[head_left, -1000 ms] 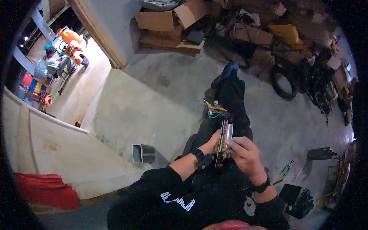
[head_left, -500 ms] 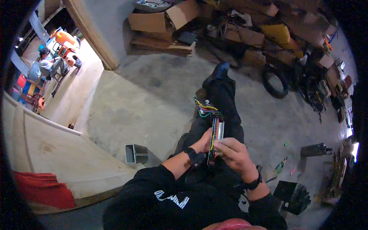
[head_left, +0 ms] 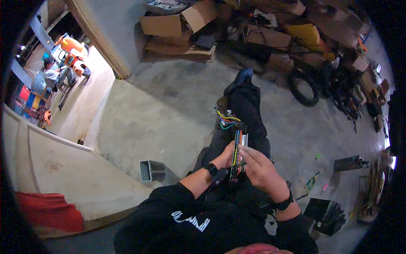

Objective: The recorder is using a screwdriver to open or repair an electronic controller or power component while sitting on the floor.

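A long, narrow circuit board (head_left: 233,166) stands on edge above my lap, with coloured wires and a silvery metal strip along it. My left hand (head_left: 226,157) grips it from the left side, its fingers partly hidden behind the board. From the right, my right hand (head_left: 263,170) presses its fingers together against the board's upper part, by the red and yellow wires. What exactly lies under those fingertips is too small to make out. A bundle of loose coloured wires (head_left: 228,119) with white connectors spreads from the far end over my leg.
A finned metal housing (head_left: 153,171) sits on the floor at left. To the right lie green-handled pliers (head_left: 311,182), a dark finned block (head_left: 325,216) and another dark part (head_left: 350,164). Farther off are a tyre (head_left: 303,88) and piled cardboard boxes (head_left: 160,26). A person sits beyond the doorway.
My right hand's fingers have shifted up and away along the board, uncovering more of its lower part. The left hand keeps its grip in nearly the same place.
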Tool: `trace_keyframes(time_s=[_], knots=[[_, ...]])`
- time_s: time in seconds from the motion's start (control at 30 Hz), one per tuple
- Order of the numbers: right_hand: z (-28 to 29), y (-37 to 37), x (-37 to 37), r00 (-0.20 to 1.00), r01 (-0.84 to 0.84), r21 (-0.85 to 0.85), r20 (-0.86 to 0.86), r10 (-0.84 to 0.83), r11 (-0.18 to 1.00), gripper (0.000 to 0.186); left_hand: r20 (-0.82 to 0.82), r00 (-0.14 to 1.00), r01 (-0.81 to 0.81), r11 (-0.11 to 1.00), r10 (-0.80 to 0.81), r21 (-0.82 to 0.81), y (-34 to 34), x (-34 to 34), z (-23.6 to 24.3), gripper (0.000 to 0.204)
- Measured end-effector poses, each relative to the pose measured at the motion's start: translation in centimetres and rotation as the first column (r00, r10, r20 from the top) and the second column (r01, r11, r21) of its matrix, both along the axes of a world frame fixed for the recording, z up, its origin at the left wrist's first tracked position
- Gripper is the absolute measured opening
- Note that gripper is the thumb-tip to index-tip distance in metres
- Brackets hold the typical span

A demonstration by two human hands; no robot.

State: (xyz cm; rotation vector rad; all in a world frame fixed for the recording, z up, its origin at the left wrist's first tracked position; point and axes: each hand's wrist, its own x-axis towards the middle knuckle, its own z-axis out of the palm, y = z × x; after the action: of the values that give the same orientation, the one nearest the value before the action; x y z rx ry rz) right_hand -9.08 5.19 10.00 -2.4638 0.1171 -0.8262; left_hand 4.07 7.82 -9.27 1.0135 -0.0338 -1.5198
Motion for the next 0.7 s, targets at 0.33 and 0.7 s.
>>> trace_keyframes(time_s=[0.33, 0.7], knots=[[-0.4, 0.7, -0.9, 0.970, 0.231, -0.010, -0.078, -0.231, 0.973, 0.038, -0.111, 0.977, 0.149, 0.956, -0.182, -0.253, 0.9, 0.0, 2.4, 0.039], [0.3, 1.0, -0.5, 0.990, 0.093, -0.077, -0.100, -0.100, 0.993, 0.043, -0.151, 0.987, -0.077, 0.986, 0.054, -0.149, -0.2, -1.0, -0.6, 0.036]])
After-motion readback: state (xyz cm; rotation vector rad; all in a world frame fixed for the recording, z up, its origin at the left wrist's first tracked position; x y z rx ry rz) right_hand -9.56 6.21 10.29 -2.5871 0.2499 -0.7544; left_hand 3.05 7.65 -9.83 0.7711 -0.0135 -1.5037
